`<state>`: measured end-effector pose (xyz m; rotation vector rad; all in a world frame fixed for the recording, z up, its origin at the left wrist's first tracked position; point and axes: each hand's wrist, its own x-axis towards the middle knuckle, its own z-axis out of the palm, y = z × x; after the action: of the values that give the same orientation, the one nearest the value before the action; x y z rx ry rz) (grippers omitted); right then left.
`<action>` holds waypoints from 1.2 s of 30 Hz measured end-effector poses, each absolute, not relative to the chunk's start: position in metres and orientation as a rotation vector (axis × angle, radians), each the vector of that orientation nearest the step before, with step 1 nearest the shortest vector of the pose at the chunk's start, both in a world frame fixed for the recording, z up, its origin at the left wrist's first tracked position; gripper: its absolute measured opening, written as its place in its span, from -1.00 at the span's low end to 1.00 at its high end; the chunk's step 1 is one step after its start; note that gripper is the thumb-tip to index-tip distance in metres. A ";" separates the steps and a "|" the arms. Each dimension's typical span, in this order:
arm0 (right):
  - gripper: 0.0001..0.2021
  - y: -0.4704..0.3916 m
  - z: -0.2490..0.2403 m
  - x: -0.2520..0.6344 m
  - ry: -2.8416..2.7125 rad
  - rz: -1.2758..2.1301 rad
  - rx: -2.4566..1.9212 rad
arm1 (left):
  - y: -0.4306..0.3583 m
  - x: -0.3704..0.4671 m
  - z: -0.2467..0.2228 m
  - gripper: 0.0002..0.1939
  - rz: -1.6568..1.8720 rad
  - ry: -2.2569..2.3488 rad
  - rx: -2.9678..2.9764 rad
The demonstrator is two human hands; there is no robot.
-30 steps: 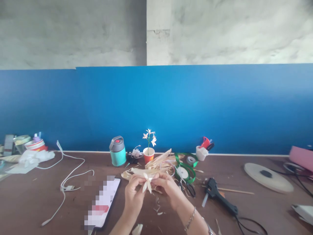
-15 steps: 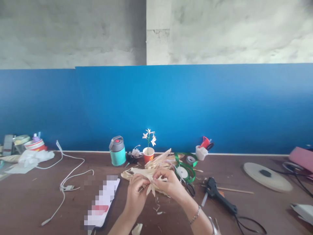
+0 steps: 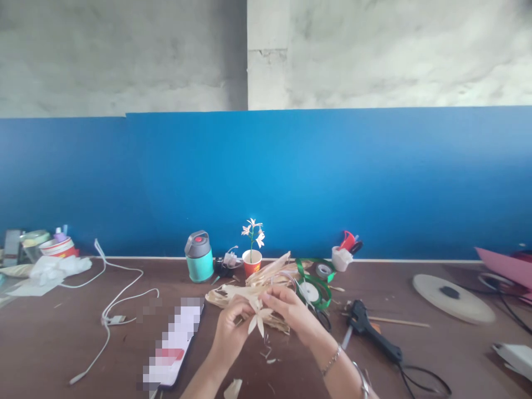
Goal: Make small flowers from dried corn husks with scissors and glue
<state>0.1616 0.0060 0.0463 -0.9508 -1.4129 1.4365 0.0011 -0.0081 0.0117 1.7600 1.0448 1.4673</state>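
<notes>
A pale, pointed-petal flower [image 3: 260,320] hangs between my two hands, its petals spread downward. My left hand [image 3: 233,327] pinches it from the left, fingers closed near its centre. The fingers of my right hand [image 3: 281,306] are pressed together at the flower's upper right side. Behind both hands lies a heap of dried husks [image 3: 270,274]. A red paper cup [image 3: 252,267] with a green-stemmed stalk of small pale flowers [image 3: 252,228] stands behind the heap. Green ribbon [image 3: 322,296] on a white spool lies right of my right hand.
A phone [image 3: 177,343] and white cables [image 3: 108,310] lie to the left. The turquoise flask [image 3: 200,263] stands at the back. To the right are a black glue gun [image 3: 372,330], a wooden stick [image 3: 401,322] and a round pale disc [image 3: 453,299].
The flower's petals now show more fully below my fingers. My right hand has shifted slightly up and away from the petals. A pink sheet at the far right has moved.
</notes>
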 end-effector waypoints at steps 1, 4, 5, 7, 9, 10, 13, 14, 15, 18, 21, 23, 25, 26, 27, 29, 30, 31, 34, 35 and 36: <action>-0.66 0.007 0.046 0.161 -1.376 1.434 -0.941 | -0.008 0.001 0.012 -0.76 1.487 1.073 1.749; -0.72 0.009 0.046 0.162 -1.302 1.460 -0.980 | -0.007 -0.001 0.013 -0.79 1.549 1.155 1.736; -0.75 0.009 0.045 0.162 -1.297 1.489 -0.994 | -0.007 -0.002 0.013 -0.81 1.570 1.179 1.734; -0.78 0.008 0.044 0.162 -1.327 1.572 -0.998 | -0.006 -0.003 0.012 -0.85 1.608 1.219 1.729; -0.80 0.006 0.043 0.161 -1.385 1.641 -0.992 | -0.005 -0.004 0.010 -0.87 1.636 1.257 1.719; -0.79 0.005 0.042 0.160 -1.404 1.655 -0.999 | -0.005 -0.005 0.009 -0.88 1.647 1.276 1.712; -0.78 0.002 0.040 0.154 -1.385 1.643 -1.027 | -0.004 -0.006 0.005 -0.90 1.648 1.323 1.692; -0.78 0.002 0.039 0.152 -1.356 1.638 -1.027 | -0.004 -0.006 0.005 -0.90 1.635 1.331 1.687; -0.78 0.002 0.037 0.150 -1.324 1.637 -1.020 | -0.004 -0.006 0.005 -0.90 1.620 1.334 1.682; -0.77 0.004 0.035 0.148 -1.223 1.656 -1.016 | -0.004 -0.006 0.006 -0.88 1.565 1.285 1.645; -0.77 0.008 0.034 0.151 -1.194 1.645 -1.031 | -0.004 -0.005 0.008 -0.85 1.462 1.119 1.586; -0.78 0.010 0.034 0.154 -1.211 1.612 -1.036 | -0.004 -0.004 0.009 -0.83 1.410 1.023 1.577; -0.80 0.011 0.036 0.156 -1.242 1.591 -1.032 | -0.003 -0.005 0.009 -0.85 1.409 0.996 1.603; -0.81 0.011 0.036 0.157 -1.258 1.586 -1.025 | -0.003 -0.005 0.009 -0.86 1.416 1.003 1.623; -0.81 0.011 0.037 0.158 -1.273 1.584 -1.019 | -0.002 -0.006 0.008 -0.86 1.424 1.017 1.645; -0.81 0.011 0.037 0.158 -1.272 1.600 -1.011 | -0.001 -0.007 0.006 -0.85 1.433 1.044 1.688; -0.80 0.010 0.037 0.158 -1.259 1.618 -1.003 | -0.001 -0.007 0.005 -0.85 1.435 1.054 1.702; -0.79 0.010 0.036 0.157 -1.240 1.642 -0.991 | -0.001 -0.007 0.003 -0.84 1.437 1.061 1.709; -0.77 0.011 0.034 0.156 -1.174 1.731 -0.953 | 0.000 -0.007 0.001 -0.82 1.441 1.064 1.708; -0.77 0.010 0.033 0.155 -1.149 1.759 -0.935 | -0.001 -0.007 0.001 -0.81 1.441 1.061 1.706; -0.77 0.010 0.032 0.155 -1.124 1.782 -0.916 | -0.001 -0.007 0.001 -0.80 1.442 1.058 1.705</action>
<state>0.1551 0.0103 0.0325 -0.9164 -1.1235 1.7820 -0.0069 -0.0006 0.0010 1.7046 1.0582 1.4423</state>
